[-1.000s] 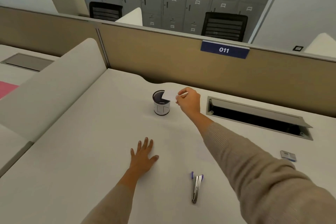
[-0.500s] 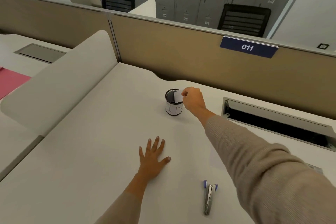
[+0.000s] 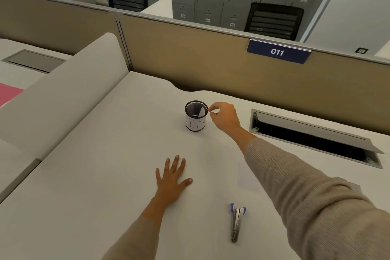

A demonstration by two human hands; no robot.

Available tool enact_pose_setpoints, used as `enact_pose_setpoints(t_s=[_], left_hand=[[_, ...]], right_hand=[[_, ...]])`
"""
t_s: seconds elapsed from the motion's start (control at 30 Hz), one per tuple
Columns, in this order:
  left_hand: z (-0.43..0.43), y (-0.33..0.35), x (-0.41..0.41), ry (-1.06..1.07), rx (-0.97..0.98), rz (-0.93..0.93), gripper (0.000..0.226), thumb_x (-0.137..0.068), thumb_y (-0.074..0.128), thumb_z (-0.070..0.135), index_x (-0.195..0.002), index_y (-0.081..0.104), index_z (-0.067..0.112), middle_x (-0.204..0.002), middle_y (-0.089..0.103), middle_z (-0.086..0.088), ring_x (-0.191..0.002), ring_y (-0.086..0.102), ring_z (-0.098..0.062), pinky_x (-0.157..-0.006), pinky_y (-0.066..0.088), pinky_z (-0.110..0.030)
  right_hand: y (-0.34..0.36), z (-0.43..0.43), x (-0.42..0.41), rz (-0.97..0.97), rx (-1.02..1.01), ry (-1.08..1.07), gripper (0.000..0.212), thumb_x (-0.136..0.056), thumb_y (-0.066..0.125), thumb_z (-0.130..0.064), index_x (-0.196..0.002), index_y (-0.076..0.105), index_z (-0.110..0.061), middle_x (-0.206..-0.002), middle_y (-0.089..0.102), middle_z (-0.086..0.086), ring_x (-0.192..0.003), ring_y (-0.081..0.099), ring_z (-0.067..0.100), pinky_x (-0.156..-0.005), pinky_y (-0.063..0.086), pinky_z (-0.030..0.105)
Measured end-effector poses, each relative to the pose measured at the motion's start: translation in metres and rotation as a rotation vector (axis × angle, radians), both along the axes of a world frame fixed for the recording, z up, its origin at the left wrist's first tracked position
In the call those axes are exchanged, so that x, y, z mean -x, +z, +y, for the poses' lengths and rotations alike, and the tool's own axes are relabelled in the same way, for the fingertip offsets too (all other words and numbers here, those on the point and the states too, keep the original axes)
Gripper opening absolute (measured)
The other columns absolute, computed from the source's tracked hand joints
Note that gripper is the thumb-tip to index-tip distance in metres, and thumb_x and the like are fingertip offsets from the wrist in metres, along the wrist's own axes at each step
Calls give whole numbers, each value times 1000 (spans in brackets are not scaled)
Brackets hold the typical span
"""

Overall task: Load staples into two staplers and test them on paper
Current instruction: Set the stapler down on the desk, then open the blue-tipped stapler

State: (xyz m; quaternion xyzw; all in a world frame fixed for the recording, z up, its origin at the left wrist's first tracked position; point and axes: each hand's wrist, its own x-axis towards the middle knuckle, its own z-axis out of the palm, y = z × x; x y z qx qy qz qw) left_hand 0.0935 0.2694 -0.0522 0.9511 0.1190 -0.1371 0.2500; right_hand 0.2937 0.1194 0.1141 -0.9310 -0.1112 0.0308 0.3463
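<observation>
While both my arms reach out over it, the pale worktop (image 3: pixel 105 175) fills most of what I see. It is backed by a tan partition (image 3: pixel 190 59) that carries a blue sign (image 3: pixel 278 51) reading 011. Set into the worktop on my right is a long cable hatch (image 3: pixel 312 139) with its lid propped up. My right sleeve (image 3: pixel 306 196) crosses the near right corner, and beside its edge a faint white sheet of paper (image 3: pixel 247 177) lies flat on the worktop.

My left hand (image 3: pixel 172 179) rests palm down on the worktop, fingers straight and spread, holding nothing. My right hand (image 3: pixel 224 117) is stretched farther out, just beside the rim of a black mesh cup (image 3: pixel 195 122). Its thumb and forefinger are bent toward each other at that rim, but I cannot tell whether they pinch anything or only touch.

The cup stands upright between the partition and my left hand. The stapler (image 3: pixel 236 224), silver with blue ends, lies on the worktop close to me, right of my left wrist. It is apart from both hands and nearer the left. Inside the cup, a white slip of paper (image 3: pixel 201 112) leans on the wall nearest my right fingertips.
</observation>
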Motion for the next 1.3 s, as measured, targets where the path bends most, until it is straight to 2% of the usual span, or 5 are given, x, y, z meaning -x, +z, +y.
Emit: enact_pose_setpoints(t_s=[0.27, 0.53, 0.97, 1.1, 1.3], left_hand=[[-12, 18, -1, 44, -4, 62, 79, -92, 40, 63, -153, -3, 36, -161, -16, 12, -148, -18, -21, -115, -8, -57], [-51, 32, 25, 15, -173, 79, 57, -106, 25, 36, -155, -4, 29, -163, -11, 4, -150, -8, -24, -120, 9, -52], [-101, 35, 80, -51, 15, 33, 59, -100, 44, 39, -153, 20, 28, -163, 6, 6, -150, -1, -26, -119, 10, -50], [-131, 36, 92, -18, 119, -46, 54, -98, 49, 40, -148, 35, 24, -159, 26, 3, -148, 15, -22, -119, 19, -40], [-171, 46, 93, 93, 174, -109, 48, -95, 51, 48, -134, 51, 20, -135, 50, 0, -120, 48, -21, -92, 45, -33]], right_hand=[[12, -54, 47, -27, -114, -45, 18, -92, 64, -21, -108, 72, -22, -117, 69, -6, -82, 67, 11, -78, 53, 26], [19, -132, 120, 56, -248, -109, 20, -91, 67, -21, -111, 71, -23, -112, 69, -6, -86, 66, 10, -78, 53, 23], [-29, -195, 247, 285, -385, -253, 22, -87, 68, -15, -105, 70, -28, -103, 71, -12, -69, 65, 0, -65, 48, 10], [-55, -197, 273, 364, -331, -240, 28, -88, 64, -13, -112, 66, -27, -112, 68, -8, -79, 66, 5, -66, 48, 9], [-86, -200, 307, 476, -197, -163, 47, -95, 57, -14, -140, 49, -23, -140, 54, -3, -123, 55, 16, -98, 42, 21]])
